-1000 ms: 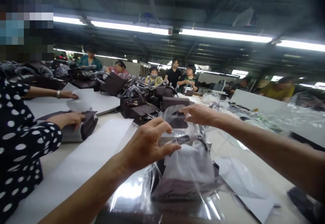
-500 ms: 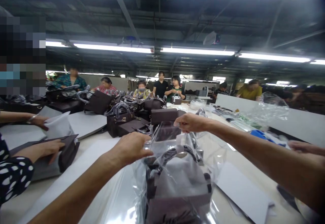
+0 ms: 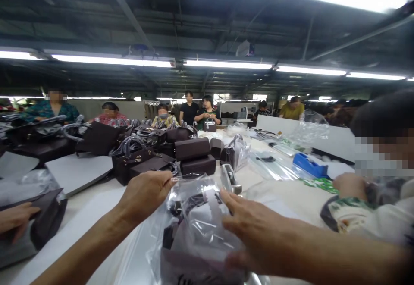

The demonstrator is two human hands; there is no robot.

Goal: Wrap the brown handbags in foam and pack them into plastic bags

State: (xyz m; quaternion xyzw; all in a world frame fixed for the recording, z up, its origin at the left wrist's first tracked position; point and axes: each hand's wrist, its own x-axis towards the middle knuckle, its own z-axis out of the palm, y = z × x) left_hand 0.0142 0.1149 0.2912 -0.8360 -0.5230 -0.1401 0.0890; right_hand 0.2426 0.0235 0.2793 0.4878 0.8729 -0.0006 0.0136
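Observation:
In front of me a dark brown handbag [image 3: 194,267] stands inside a clear plastic bag [image 3: 202,229]. Pale wrapping covers its upper part, and its handles are wrapped too. My left hand [image 3: 148,192] pinches the plastic bag's upper left edge. At the right side of the bag is my right hand [image 3: 255,222], its thumb and index finger apart beside a whitish strip [image 3: 211,203] on the plastic. Its lower fingers are smeared by motion. A silver-coloured object [image 3: 228,177] stands just behind the bag.
Many dark handbags [image 3: 136,158] are heaped at the back left. A blue tape dispenser [image 3: 309,165] sits to the right, near a co-worker's sleeve [image 3: 351,209]. At left a co-worker's hand [image 3: 17,218] rests on another handbag. White sheets [image 3: 79,170] and flat plastic bags [image 3: 274,164] lie about.
My right hand has let go of the bag's top edge and moved down its right side. My left hand still holds the edge. The view has swung right, bringing in a co-worker.

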